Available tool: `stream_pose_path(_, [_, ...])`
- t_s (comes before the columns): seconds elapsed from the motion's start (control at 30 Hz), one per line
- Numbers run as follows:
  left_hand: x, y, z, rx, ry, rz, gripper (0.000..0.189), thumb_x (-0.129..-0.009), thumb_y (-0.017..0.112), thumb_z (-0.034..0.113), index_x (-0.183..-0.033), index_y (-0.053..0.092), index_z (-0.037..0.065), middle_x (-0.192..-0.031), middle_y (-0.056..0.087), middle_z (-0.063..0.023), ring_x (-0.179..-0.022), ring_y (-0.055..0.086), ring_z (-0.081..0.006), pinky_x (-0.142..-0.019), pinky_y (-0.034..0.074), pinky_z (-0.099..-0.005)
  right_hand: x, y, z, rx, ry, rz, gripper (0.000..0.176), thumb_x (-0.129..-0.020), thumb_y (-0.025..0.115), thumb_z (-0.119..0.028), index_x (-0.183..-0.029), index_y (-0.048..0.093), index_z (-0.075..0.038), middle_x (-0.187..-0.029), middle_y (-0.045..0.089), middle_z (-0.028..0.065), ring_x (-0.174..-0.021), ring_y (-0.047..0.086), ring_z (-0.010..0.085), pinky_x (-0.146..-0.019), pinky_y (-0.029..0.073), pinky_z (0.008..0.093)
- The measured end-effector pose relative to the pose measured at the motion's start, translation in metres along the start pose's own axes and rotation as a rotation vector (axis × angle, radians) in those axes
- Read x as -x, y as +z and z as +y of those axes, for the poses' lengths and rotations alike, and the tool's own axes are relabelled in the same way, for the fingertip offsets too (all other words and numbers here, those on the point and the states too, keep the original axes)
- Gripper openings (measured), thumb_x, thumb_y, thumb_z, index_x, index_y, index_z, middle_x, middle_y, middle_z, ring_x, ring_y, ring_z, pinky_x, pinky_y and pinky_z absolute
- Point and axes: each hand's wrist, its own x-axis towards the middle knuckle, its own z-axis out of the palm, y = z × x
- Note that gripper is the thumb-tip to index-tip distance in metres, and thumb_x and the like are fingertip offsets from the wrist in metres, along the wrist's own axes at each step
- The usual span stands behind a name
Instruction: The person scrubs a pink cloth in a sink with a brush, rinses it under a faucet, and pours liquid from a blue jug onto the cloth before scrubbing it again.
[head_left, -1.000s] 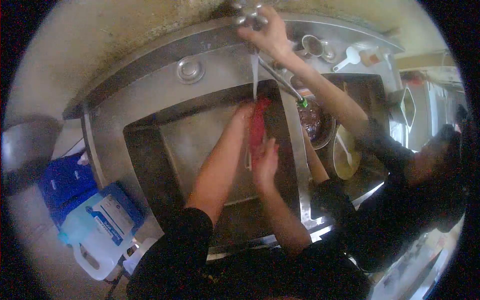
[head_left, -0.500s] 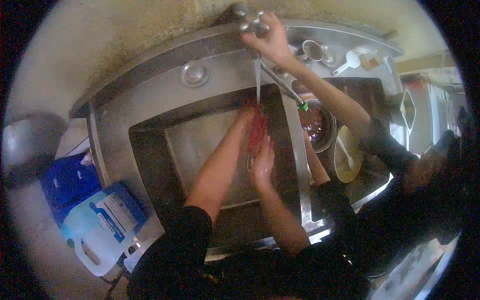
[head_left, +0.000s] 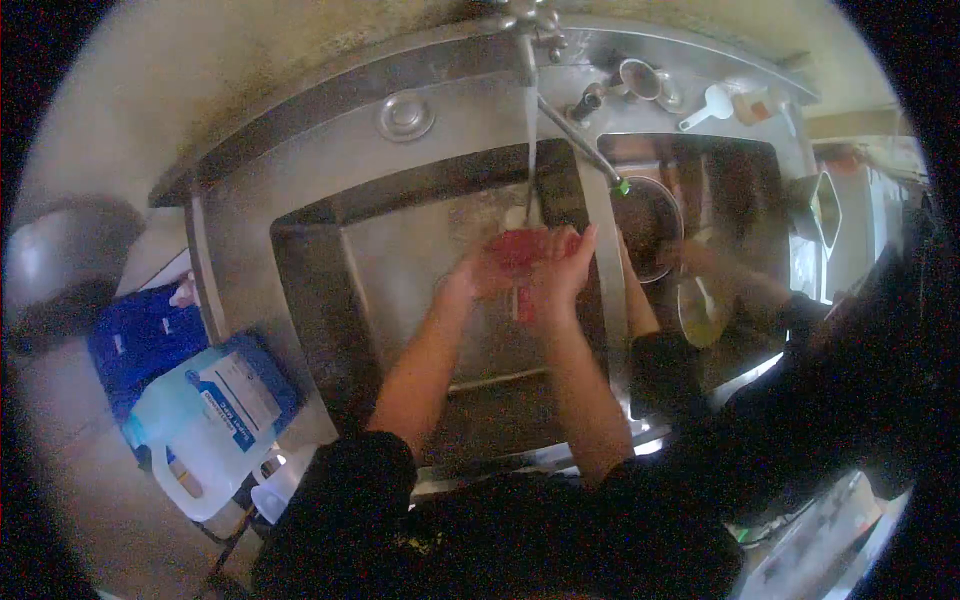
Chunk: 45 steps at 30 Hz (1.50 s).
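Over the left sink basin (head_left: pixel 400 270), my left hand (head_left: pixel 470 283) and my right hand (head_left: pixel 565 268) are held together around a red, rough-looking wad (head_left: pixel 520 250). Its kind I cannot make out, and part of it is hidden by the fingers. A narrow strip of red hangs below, between the wrists. Just beyond my hands, a stream of water (head_left: pixel 532 130) runs down from the tap (head_left: pixel 527 45).
At the right basin (head_left: pixel 740 170), a co-worker's forearm (head_left: pixel 735 275) reaches towards a round metal pot (head_left: pixel 678 215). A thin pipe with a green tip (head_left: pixel 623 187) crosses the divider. A metal strainer (head_left: pixel 406 117) lies on the back ledge. A large jug (head_left: pixel 215 420) stands at left.
My hands have come together around the red wad and turned it sideways, nearer to me. The co-worker's hand has left the tap and moved down to the right basin.
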Motion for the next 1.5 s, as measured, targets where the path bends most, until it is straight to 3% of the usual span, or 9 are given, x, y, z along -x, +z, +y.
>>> stream_pose_path(0.13, [-0.025, 0.011, -0.009, -0.12, 0.189, 0.296, 0.043, -0.101, 0.052, 0.049, -0.114, 0.064, 0.009, -0.088, 0.067, -0.0067, -0.075, 0.063, -0.0236, -0.068, 0.054, -0.0418, 0.011, -0.027, 0.013, 0.08, 0.205, -0.008, 0.031, -0.103, 0.049, -0.036, -0.082, 0.052, -0.012, -0.071, 0.046, 0.0, -0.069, 0.045, 0.0175, -0.072, 0.043, 0.0346])
stream_pose_path(0.23, [-0.087, -0.064, -0.001, -0.187, 0.25, 0.048, 0.045, -0.1, 0.054, 0.053, -0.121, 0.063, 0.014, -0.097, 0.068, -0.004, -0.08, 0.064, -0.0216, -0.07, 0.054, -0.0417, 0.012, -0.082, 0.025, 0.338, 0.236, -0.128, 0.029, -0.102, 0.05, -0.03, -0.119, 0.055, -0.008, -0.095, 0.061, 0.005, -0.089, 0.061, 0.0219, -0.08, 0.051, 0.0394])
stream_pose_path(0.5, [-0.102, -0.007, 0.019, -0.25, 0.33, 0.342, 0.04, -0.102, 0.05, 0.048, -0.109, 0.065, 0.011, -0.096, 0.066, -0.0052, -0.087, 0.06, -0.0233, -0.081, 0.05, -0.0426, -0.077, -0.092, 0.076, -0.046, 0.487, -0.148, 0.047, -0.102, 0.049, -0.039, -0.131, 0.056, -0.003, -0.129, 0.062, 0.0136, -0.108, 0.063, 0.0297, -0.097, 0.05, 0.0443])
stream_pose_path(0.6, [-0.112, -0.044, 0.02, -1.389, 0.684, 0.319, 0.047, -0.1, 0.055, 0.037, -0.133, 0.053, 0.004, -0.121, 0.065, -0.0214, -0.112, 0.06, -0.0402, -0.097, 0.048, -0.0532, -0.108, -0.063, 0.077, -0.21, 0.376, -0.09, 0.051, -0.101, 0.05, -0.045, -0.13, 0.059, -0.003, -0.125, 0.065, 0.0143, -0.107, 0.064, 0.0308, -0.098, 0.05, 0.0455])
stream_pose_path(0.8, [-0.09, -0.039, 0.014, -1.676, 0.741, 0.259, 0.058, -0.097, 0.057, 0.024, -0.148, 0.04, 0.003, -0.164, 0.017, -0.0238, -0.15, 0.02, -0.0428, -0.123, 0.021, -0.0487, -0.159, -0.028, 0.096, -0.067, 0.339, -0.056, 0.048, -0.102, 0.05, -0.042, -0.127, 0.061, -0.002, -0.12, 0.067, 0.014, -0.107, 0.064, 0.029, -0.095, 0.052, 0.0416])
stream_pose_path(1.0, [-0.052, -0.026, 0.008, -1.254, 0.806, 0.718, 0.059, -0.094, 0.068, 0.032, -0.142, 0.045, 0.005, -0.148, 0.043, -0.0171, -0.141, 0.038, -0.0336, -0.115, 0.033, -0.044, -0.162, -0.023, 0.099, 0.063, 0.294, -0.028, 0.05, -0.103, 0.049, -0.043, -0.127, 0.061, -0.001, -0.12, 0.067, 0.0154, -0.109, 0.064, 0.0298, -0.097, 0.05, 0.0415])
stream_pose_path(1.2, [-0.046, 0.036, 0.019, -0.24, 0.312, 0.441, 0.048, -0.094, 0.067, 0.04, -0.13, 0.057, 0.009, -0.132, 0.059, -0.0105, -0.112, 0.058, -0.0276, -0.099, 0.047, -0.0412, -0.158, -0.025, 0.088, 0.184, 0.216, 0.009, 0.052, -0.103, 0.048, -0.045, -0.127, 0.061, 0.0, -0.12, 0.067, 0.0167, -0.111, 0.063, 0.0306, -0.098, 0.049, 0.0413])
stream_pose_path(1.37, [-0.129, -0.012, 0.045, -0.573, 0.061, 0.266, 0.036, -0.097, 0.06, 0.041, -0.119, 0.066, 0.013, -0.105, 0.068, -0.0088, -0.096, 0.064, -0.0248, -0.083, 0.051, -0.0412, -0.129, -0.024, 0.076, 0.304, 0.096, 0.015, 0.054, -0.103, 0.047, -0.046, -0.127, 0.06, 0.001, -0.12, 0.067, 0.0178, -0.113, 0.062, 0.0313, -0.1, 0.048, 0.0412])
stream_pose_path(1.5, [-0.197, -0.092, 0.029, -1.376, 0.616, 0.521, 0.033, -0.098, 0.055, 0.039, -0.117, 0.068, 0.015, -0.099, 0.07, -0.0077, -0.086, 0.065, -0.0272, -0.075, 0.052, -0.0425, -0.106, -0.031, 0.049, 0.79, -0.13, -0.199, 0.055, -0.103, 0.046, -0.047, -0.127, 0.06, 0.001, -0.12, 0.066, 0.0187, -0.115, 0.062, 0.0318, -0.101, 0.047, 0.0411])
